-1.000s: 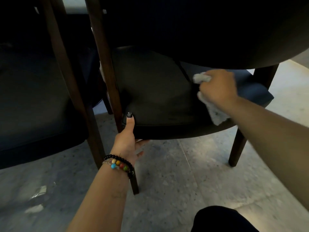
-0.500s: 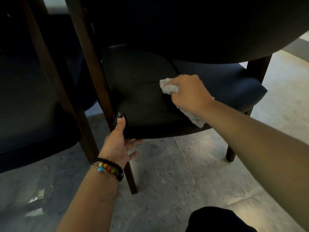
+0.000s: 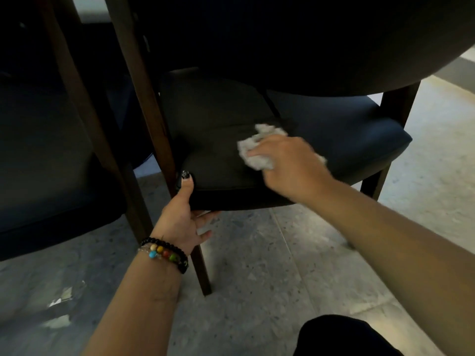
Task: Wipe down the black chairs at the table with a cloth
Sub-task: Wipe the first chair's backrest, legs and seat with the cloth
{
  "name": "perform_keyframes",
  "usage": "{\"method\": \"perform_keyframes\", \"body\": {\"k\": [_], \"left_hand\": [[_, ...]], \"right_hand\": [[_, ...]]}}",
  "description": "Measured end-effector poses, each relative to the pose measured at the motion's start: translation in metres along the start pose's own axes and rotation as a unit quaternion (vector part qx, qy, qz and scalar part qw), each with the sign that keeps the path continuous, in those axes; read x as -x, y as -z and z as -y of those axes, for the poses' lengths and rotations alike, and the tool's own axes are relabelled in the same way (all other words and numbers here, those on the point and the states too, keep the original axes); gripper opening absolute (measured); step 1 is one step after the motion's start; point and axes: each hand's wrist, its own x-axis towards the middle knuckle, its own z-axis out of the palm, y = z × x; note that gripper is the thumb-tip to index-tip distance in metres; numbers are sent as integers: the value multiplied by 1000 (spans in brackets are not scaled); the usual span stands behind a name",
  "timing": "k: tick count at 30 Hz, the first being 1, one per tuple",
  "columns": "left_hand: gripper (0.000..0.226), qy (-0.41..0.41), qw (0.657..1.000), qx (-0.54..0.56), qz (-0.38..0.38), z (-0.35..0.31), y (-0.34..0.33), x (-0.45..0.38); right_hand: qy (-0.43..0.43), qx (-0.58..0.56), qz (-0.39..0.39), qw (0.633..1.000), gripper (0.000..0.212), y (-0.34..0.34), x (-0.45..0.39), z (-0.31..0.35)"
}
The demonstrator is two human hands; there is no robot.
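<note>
The crumpled cloth [image 3: 257, 147] is being gripped in the curled fingers of the right hand [image 3: 288, 165] and pressed onto the seat of the black chair [image 3: 218, 140]. The seat's front edge is being clamped by the left hand [image 3: 183, 214], thumb on top, fingers underneath. Risk: the bunched cloth is likely leaving unwiped strips; the wooden leg [image 3: 144, 98] is probably being missed.

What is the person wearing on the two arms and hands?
The left hand has two bracelets at the wrist: a black bead bracelet and a multicoloured bead bracelet. Its thumbnail is painted dark with a pale pattern. The right hand is bare. Both forearms are uncovered, no sleeves in view.
</note>
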Motion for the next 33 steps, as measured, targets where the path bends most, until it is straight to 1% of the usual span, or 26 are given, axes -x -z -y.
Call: {"method": "perform_keyframes", "body": {"k": [2,3,4,5,7,9,10,12,14,15,17,20,22,25,26,28,30,31,33], "left_hand": [[46,-2,1000,5,-4,1,0,1],[44,-6,1000,5,-6,3,-1,2],[39,-9,1000,4,-9,5,-3,4],[36,-13,1000,1,-10,6,-5,5],[32,-25,1000,-1,-9,7,-11,9],[34,-28,999,17,-5,8,-15,13],[37,-24,999,36,0,8,-15,14],[43,-4,997,79,22,9,-17,14],[50,11,994,95,50,10,-20,14],[54,15,994,88,63,11,-24,15],[59,23,994,73,83,15,-34,18],[55,30,992,64,106,24,-49,21],[54,28,994,54,93,25,-55,20],[62,37,996,49,63,24,-57,16],[66,42,996,51,55,23,-58,16],[73,46,996,55,47,24,-58,16],[78,44,996,57,47,24,-58,17],[78,41,996,59,47,24,-58,17],[77,33,997,63,40,25,-58,18]], "right_hand": [[-93,-16,-74,993,44,2,4,-16],[-126,-37,-117,984,40,-3,2,-11],[-144,-46,-144,978,36,-11,0,2],[-143,-40,-148,978,30,-22,-3,19],[-82,-39,-146,985,23,-42,-7,52],[-47,-67,-140,987,32,-42,-7,61],[-34,-86,-119,989,39,-37,-7,55],[8,-97,-42,994,48,-27,-2,36],[57,-54,27,997,52,-21,4,22],[84,-29,42,995,52,-19,6,17],[128,3,35,991,48,-14,9,11],[151,2,35,988,40,-9,11,2],[158,-1,34,987,38,-6,13,-7],[166,2,10,986,36,1,21,-29],[157,0,-2,988,35,6,26,-41],[109,28,-27,993,38,20,35,-74],[37,81,-45,995,41,37,40,-113],[-12,82,-61,995,38,46,42,-130],[-130,5,-112,985,24,61,41,-148]]}}
